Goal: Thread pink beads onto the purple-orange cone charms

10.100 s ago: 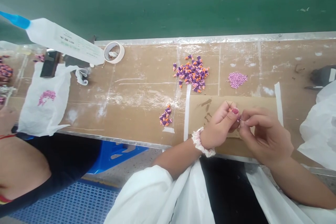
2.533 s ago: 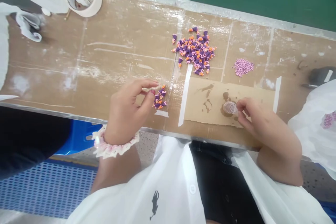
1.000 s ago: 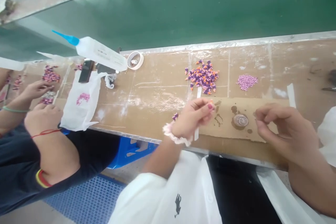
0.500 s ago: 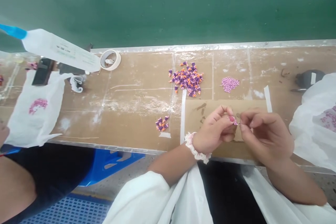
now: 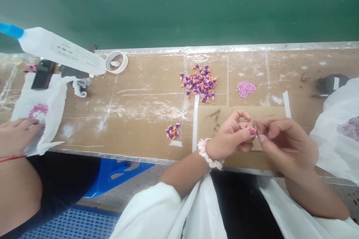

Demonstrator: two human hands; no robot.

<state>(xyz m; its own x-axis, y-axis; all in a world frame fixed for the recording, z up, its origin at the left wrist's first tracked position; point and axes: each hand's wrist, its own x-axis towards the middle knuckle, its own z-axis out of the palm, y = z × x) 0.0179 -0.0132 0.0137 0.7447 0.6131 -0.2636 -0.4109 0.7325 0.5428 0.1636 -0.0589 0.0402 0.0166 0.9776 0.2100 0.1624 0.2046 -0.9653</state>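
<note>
Left hand [image 5: 232, 136] and right hand [image 5: 287, 145] both pinching a small piece [image 5: 256, 135] between them; light, steady pressure seems best, fingertips braced close, contact kept visible.

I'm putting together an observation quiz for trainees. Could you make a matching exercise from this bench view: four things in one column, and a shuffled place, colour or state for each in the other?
Column 1
1. Bottle
2. Tape roll
3. Pile of small pink pieces
4. Camera wearer's left hand

Column 2
A. To the right, in the picture, of the larger purple-and-orange pile
B. Has a frilly pale scrunchie at its wrist
C. Has a blue nozzle
D. Ring-shaped, with a hole through its middle

Right pairs: 1-C, 2-D, 3-A, 4-B
</note>
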